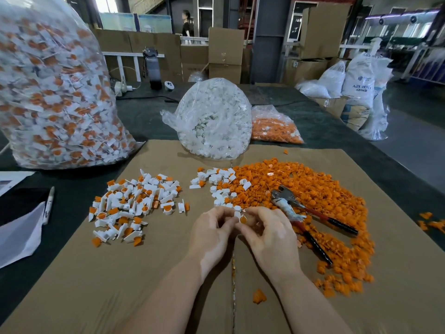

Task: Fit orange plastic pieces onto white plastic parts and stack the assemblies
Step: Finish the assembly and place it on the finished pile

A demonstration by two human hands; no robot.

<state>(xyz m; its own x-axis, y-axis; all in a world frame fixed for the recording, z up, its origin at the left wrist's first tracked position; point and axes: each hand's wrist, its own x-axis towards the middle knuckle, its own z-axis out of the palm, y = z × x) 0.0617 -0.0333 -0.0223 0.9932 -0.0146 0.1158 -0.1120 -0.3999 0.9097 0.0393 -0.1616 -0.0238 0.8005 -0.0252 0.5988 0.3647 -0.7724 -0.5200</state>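
A large clear bag point(53, 92) of finished assemblies is filled; a loose heap of assemblies point(134, 203) lies on the bench. A big orange pile point(313, 201) remains. One white part point(237, 214) and orange piece point(243, 219) are pinched between left hand point(212, 233) and right hand point(269, 233), both grips pressed together on them.

Between the fingers sit a white part point(237, 214) and an orange piece point(243, 219); right of the grip an orange heap point(313, 189), red-and-black-handled pliers point(310, 220); underneath, brown cardboard point(144, 273).

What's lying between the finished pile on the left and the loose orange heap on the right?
In the head view, between the finished pile and the orange heap lie bare cardboard, then loose white parts.
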